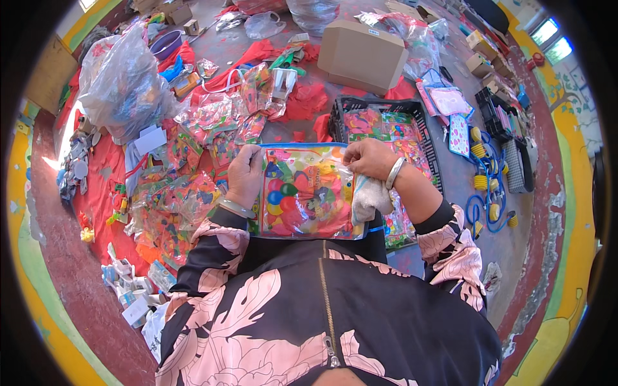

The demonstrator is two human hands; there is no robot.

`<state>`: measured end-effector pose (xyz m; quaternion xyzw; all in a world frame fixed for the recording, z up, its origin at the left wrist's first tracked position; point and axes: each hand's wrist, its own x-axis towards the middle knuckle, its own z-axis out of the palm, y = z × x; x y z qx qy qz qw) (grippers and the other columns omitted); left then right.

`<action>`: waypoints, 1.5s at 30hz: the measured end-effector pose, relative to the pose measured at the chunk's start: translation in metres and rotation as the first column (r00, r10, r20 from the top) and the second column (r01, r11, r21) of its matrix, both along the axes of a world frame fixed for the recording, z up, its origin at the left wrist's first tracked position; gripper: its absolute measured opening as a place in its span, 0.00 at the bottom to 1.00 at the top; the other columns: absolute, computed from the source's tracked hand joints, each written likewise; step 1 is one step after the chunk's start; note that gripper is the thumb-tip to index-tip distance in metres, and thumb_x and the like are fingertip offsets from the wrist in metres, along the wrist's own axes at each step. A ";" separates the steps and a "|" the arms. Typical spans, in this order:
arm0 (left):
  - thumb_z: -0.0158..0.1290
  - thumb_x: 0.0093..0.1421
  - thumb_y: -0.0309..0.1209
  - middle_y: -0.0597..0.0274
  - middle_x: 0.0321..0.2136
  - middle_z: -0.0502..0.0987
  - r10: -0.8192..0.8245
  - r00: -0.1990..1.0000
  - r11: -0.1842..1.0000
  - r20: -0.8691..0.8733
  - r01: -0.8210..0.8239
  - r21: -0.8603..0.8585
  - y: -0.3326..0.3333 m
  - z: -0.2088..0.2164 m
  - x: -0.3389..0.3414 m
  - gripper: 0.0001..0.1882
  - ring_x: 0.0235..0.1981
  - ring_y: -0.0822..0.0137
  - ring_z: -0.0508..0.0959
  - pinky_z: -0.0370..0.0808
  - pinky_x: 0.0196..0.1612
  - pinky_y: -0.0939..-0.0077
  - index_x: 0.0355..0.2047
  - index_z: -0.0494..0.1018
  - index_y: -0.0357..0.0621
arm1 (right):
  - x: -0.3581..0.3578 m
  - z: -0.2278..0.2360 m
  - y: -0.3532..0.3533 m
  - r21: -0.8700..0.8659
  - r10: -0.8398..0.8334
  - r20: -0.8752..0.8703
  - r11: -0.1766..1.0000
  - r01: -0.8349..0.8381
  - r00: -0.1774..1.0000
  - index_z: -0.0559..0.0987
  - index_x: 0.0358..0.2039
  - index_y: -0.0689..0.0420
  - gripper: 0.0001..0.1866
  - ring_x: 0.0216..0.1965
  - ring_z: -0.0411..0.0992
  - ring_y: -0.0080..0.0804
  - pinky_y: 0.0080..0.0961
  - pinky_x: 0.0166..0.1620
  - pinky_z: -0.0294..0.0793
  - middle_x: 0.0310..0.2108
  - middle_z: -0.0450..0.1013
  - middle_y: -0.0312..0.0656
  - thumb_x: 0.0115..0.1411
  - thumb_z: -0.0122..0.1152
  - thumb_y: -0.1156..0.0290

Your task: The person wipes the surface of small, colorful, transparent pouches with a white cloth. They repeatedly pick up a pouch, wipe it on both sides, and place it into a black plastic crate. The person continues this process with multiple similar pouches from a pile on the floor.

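A flat clear plastic bag of colourful balloons (302, 202), edged in blue, lies across my lap. My left hand (245, 175) is closed on its upper left corner. At the upper right edge, the fingers of my right hand (371, 158) pinch the top of the bag. A pale grey cloth (371, 201) hangs below my right hand, over the bag's right side; whether that hand also grips it, I cannot tell. Beyond my right hand stands a black plastic crate (427, 138) holding several similar balloon bags.
Loose balloon packets (174, 202) are heaped on a red cloth (100, 186) at the left. A large clear sack (125, 83) stands far left. Ahead is a cardboard box (362, 55). Blue cord with yellow pieces (479, 182) lies at the right, beside a grey basket (518, 170).
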<state>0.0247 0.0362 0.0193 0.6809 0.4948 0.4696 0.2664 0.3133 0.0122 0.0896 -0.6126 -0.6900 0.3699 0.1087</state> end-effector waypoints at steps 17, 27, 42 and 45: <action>0.51 0.60 0.26 0.51 0.22 0.70 0.013 1.000 0.987 0.001 -0.013 0.159 -0.003 -0.007 -0.002 0.04 0.23 0.61 0.75 0.71 0.29 0.75 0.34 0.69 0.40 | 0.028 -0.003 -0.007 -0.228 -0.130 -0.419 0.973 0.034 0.899 0.77 0.29 0.62 0.08 0.24 0.66 0.19 0.20 0.29 0.66 0.19 0.68 0.30 0.45 0.63 0.76; 0.50 0.60 0.24 0.56 0.23 0.71 -0.024 0.998 0.989 0.056 0.015 0.148 0.000 -0.015 -0.005 0.03 0.23 0.69 0.73 0.71 0.30 0.78 0.34 0.69 0.40 | 0.004 0.001 -0.018 0.330 -0.096 0.276 0.944 -0.001 0.956 0.77 0.31 0.58 0.09 0.31 0.73 0.48 0.38 0.34 0.72 0.27 0.74 0.51 0.55 0.51 0.67; 0.50 0.61 0.31 0.50 0.20 0.70 0.002 0.999 0.996 -0.042 -0.006 -0.085 0.001 -0.018 0.003 0.06 0.21 0.60 0.73 0.69 0.27 0.72 0.32 0.69 0.41 | 0.036 -0.017 -0.012 0.173 -0.081 -0.106 0.980 0.099 0.991 0.74 0.26 0.64 0.14 0.25 0.69 0.35 0.30 0.31 0.67 0.20 0.70 0.46 0.61 0.48 0.66; 0.48 0.62 0.36 0.43 0.23 0.73 -0.013 0.992 0.985 -0.124 -0.009 -0.170 0.003 -0.012 0.006 0.09 0.28 0.44 0.74 0.70 0.29 0.62 0.33 0.68 0.42 | 0.052 -0.032 -0.004 0.220 -0.142 0.113 0.969 0.115 0.983 0.77 0.25 0.62 0.16 0.32 0.72 0.50 0.40 0.35 0.69 0.26 0.73 0.53 0.59 0.49 0.63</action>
